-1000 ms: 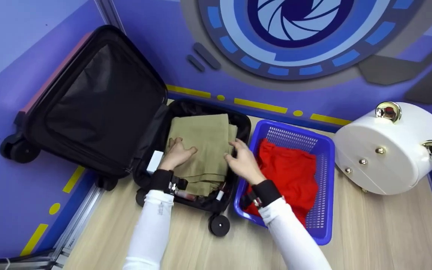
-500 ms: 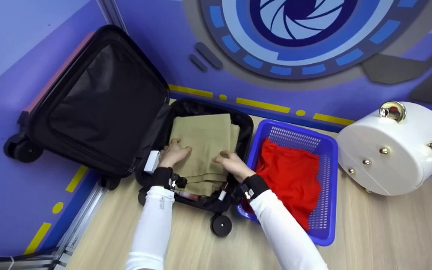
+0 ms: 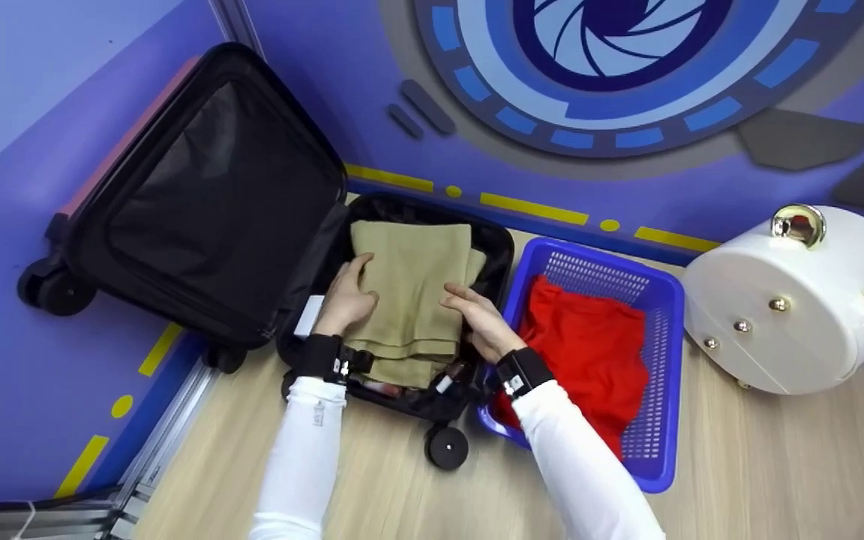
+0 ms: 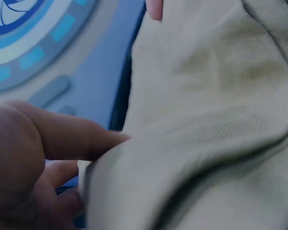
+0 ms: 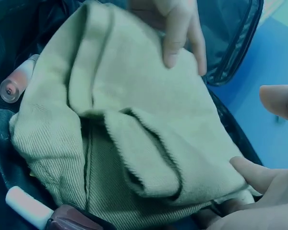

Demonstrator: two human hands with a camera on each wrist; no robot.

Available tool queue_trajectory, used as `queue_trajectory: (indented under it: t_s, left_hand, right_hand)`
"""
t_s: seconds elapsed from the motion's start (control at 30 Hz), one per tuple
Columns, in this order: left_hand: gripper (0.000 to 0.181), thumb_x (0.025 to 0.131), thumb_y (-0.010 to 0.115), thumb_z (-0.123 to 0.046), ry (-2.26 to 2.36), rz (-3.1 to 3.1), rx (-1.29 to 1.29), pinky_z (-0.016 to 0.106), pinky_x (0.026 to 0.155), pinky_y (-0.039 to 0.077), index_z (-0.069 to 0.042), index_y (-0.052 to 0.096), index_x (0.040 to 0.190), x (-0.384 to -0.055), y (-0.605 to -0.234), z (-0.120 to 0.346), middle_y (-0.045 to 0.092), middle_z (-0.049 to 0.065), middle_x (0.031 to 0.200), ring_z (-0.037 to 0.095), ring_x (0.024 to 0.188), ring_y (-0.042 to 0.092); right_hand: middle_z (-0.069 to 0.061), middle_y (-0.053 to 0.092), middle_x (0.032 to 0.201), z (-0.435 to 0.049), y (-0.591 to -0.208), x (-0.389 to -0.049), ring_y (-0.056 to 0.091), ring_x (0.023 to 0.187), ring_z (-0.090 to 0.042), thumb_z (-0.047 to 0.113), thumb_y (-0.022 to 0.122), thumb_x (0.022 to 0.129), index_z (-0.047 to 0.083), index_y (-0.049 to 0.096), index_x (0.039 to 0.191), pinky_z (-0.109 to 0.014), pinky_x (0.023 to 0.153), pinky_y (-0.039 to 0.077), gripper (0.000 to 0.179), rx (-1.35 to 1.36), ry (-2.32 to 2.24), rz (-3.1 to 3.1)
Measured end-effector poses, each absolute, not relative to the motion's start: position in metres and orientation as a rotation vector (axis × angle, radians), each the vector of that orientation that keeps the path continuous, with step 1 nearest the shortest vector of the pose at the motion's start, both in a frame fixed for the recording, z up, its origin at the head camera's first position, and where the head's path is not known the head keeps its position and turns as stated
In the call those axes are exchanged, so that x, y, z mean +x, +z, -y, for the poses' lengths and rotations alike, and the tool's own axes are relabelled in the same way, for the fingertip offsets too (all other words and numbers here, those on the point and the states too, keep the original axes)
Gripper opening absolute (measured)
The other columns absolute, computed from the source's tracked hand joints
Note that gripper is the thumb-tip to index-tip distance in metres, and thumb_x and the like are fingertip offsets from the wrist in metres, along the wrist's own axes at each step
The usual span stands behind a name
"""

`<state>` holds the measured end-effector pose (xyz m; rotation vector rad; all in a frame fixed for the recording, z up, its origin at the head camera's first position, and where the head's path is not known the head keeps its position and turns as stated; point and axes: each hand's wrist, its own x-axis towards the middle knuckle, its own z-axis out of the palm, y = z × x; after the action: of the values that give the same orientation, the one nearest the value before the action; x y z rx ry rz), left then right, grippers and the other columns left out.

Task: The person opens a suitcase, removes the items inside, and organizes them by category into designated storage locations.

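Note:
A folded khaki twill garment (image 3: 409, 285) lies in the base of an open black suitcase (image 3: 492, 244), its upper layer buckled along the middle. At its left side edge, my left hand (image 3: 346, 301) pinches the cloth, thumb on top and fingers below, as the left wrist view shows. Across from it, my right hand (image 3: 483, 321) holds the right edge; in the right wrist view its thumb (image 5: 254, 176) presses on top, other fingers go partly under the cloth, and one finger sticks out free. A white box (image 3: 309, 315) sits beside my left wrist.
A white-capped dark bottle (image 5: 48, 211) and a pinkish tube (image 5: 19, 79) lie by the garment's near end. To the right stand a blue basket (image 3: 664, 360) with red cloth (image 3: 589, 352) and a white drum-shaped object (image 3: 762, 322). The suitcase lid (image 3: 214, 202) leans left.
My right hand has reached in over the garment, then drawn back to its right edge. Both hands have taken hold of the sides, and the top layer has buckled. The view has shifted slightly.

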<state>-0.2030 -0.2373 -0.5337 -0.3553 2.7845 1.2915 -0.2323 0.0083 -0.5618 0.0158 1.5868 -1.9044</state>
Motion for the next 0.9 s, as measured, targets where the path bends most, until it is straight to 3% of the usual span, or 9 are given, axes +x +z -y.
queue_trajectory:
  t_s: [0.1, 0.27, 0.5, 0.6, 0.73, 0.9]
  left_hand:
    - [0.072, 0.089, 0.055, 0.001, 1.394, -2.805, -0.321, 0.047, 0.113, 0.036, -0.012, 0.043, 0.158, -0.2, -0.522, 0.235, 0.045, 0.018, 0.155, 0.036, 0.142, 0.043]
    - [0.067, 0.091, 0.052, 0.003, 1.562, -2.857, -0.258, 0.045, 0.111, 0.036, -0.01, 0.046, 0.156, -0.196, -0.498, 0.233, 0.049, 0.017, 0.152, 0.034, 0.141, 0.045]
    - [0.065, 0.09, 0.053, 0.005, 1.726, -2.972, -0.128, 0.041, 0.102, 0.037, -0.008, 0.051, 0.153, -0.185, -0.465, 0.221, 0.053, 0.018, 0.15, 0.031, 0.127, 0.051]
    - [0.061, 0.092, 0.053, 0.005, 1.81, -2.978, -0.012, 0.038, 0.101, 0.036, -0.009, 0.054, 0.151, -0.179, -0.454, 0.211, 0.055, 0.016, 0.147, 0.029, 0.124, 0.052]
    - [0.051, 0.092, 0.055, 0.007, 1.896, -2.983, 0.158, 0.038, 0.107, 0.039, -0.007, 0.066, 0.139, -0.172, -0.444, 0.193, 0.059, 0.015, 0.139, 0.028, 0.127, 0.055]
    - [0.037, 0.09, 0.058, 0.008, 1.917, -2.947, 0.342, 0.043, 0.11, 0.041, -0.004, 0.077, 0.12, -0.168, -0.439, 0.161, 0.057, 0.018, 0.135, 0.032, 0.13, 0.053]
  right_hand:
    - [-0.016, 0.027, 0.167, -0.015, -0.553, -0.232, 0.036, 0.145, -0.034, 0.02, 0.06, 0.098, 0.008, 0.039, 0.16, -0.065, 0.112, 0.034, 0.066, -0.008, -1.896, -1.587]
    - [-0.009, 0.022, 0.17, -0.023, -0.531, -0.233, 0.035, 0.145, -0.029, 0.02, 0.063, 0.098, 0.015, 0.039, 0.161, -0.059, 0.108, 0.039, 0.067, -0.053, -1.951, -1.593]
    - [-0.004, 0.019, 0.172, -0.04, -0.494, -0.229, 0.038, 0.145, -0.03, 0.017, 0.067, 0.098, 0.018, 0.041, 0.161, -0.055, 0.111, 0.039, 0.068, -0.163, -2.012, -1.686]
    - [-0.003, 0.023, 0.171, -0.057, -0.479, -0.224, 0.03, 0.151, -0.025, 0.016, 0.067, 0.098, 0.017, 0.043, 0.16, -0.049, 0.118, 0.033, 0.066, -0.235, -2.018, -1.799]
    - [-0.004, 0.034, 0.166, -0.087, -0.464, -0.215, 0.024, 0.155, -0.017, 0.012, 0.066, 0.1, 0.012, 0.046, 0.157, -0.038, 0.122, 0.026, 0.061, -0.345, -2.037, -1.942]
    - [-0.002, 0.04, 0.162, -0.131, -0.457, -0.197, 0.032, 0.152, -0.016, 0.006, 0.069, 0.099, 0.012, 0.048, 0.156, -0.025, 0.116, 0.036, 0.061, -0.382, -2.035, -2.087]
